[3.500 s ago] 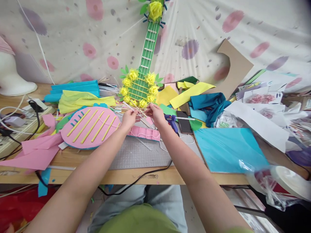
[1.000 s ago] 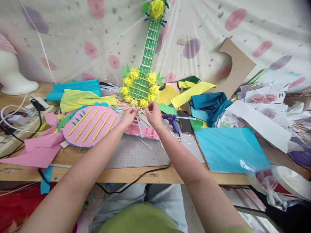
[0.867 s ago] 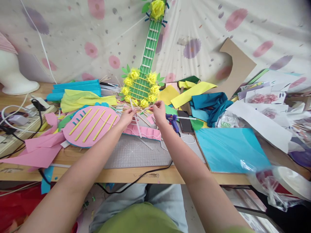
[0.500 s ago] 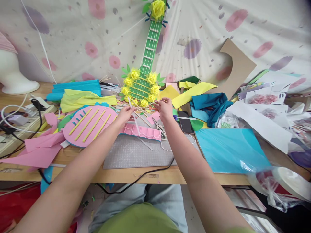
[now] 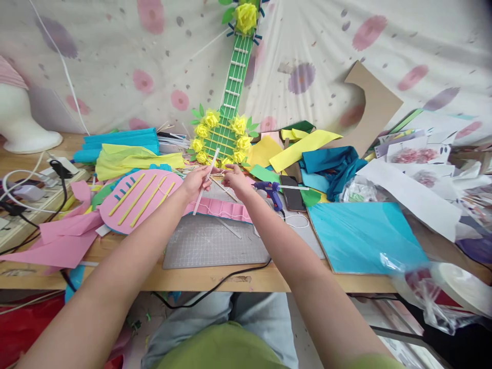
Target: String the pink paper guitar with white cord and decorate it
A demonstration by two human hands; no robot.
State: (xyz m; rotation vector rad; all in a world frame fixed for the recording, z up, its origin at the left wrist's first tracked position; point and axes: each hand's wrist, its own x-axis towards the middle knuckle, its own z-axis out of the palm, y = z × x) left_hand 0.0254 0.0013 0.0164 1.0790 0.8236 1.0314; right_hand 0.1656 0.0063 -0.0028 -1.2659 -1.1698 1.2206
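Observation:
My left hand (image 5: 195,181) is closed around a thin white strip (image 5: 214,160), which slants across the fingers. Close to it, my right hand (image 5: 236,180) has its fingers drawn together; what they hold, perhaps a thin string, is too small to make out. Beneath both hands lies the pink neck (image 5: 223,209) of a paper guitar, with loose white string along it. Its rounded pink body (image 5: 130,202), bearing yellow bars, rests to the left. A purple glue gun (image 5: 272,193) sits right of my right hand.
A grey cutting mat (image 5: 215,243) covers the table's front middle. Behind the hands leans a green paper guitar (image 5: 234,97) with yellow flowers. A phone (image 5: 292,193), a blue board (image 5: 365,236) and paper scraps lie right. A power strip (image 5: 23,215) stands left.
My right hand has moved left toward my left hand, uncovering the glue gun. The white strip has swung from leaning left to leaning right at its top.

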